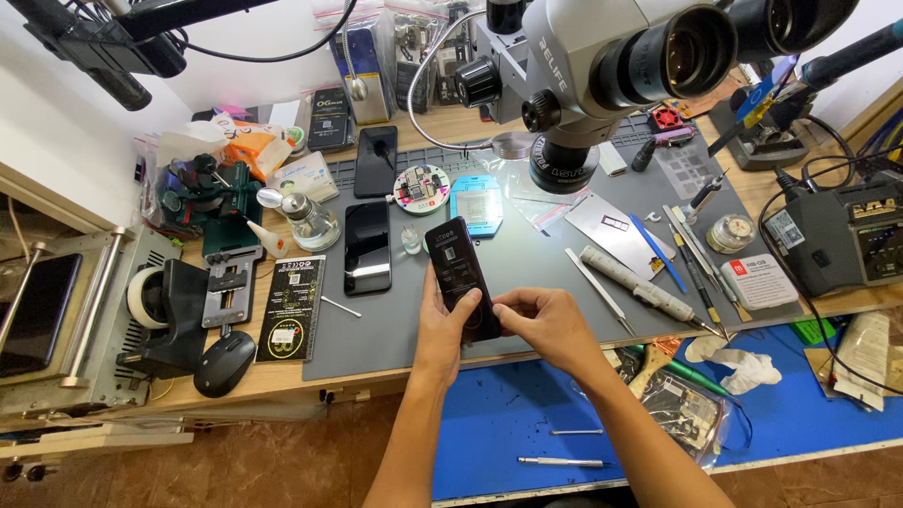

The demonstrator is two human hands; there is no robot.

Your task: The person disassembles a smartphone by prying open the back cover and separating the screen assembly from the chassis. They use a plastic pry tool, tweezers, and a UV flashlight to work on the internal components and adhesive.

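I hold a black smartphone upright over the grey work mat, its back side toward me. My left hand grips its lower left edge from below. My right hand pinches at the phone's lower right corner with thumb and fingers together. Both wrists rest near the front edge of the wooden bench.
A stereo microscope hangs over the mat. Two more black phones lie at the mat's left. Tweezers and a screwdriver lie to the right, a soldering station at far right, a mouse and tape dispenser at left.
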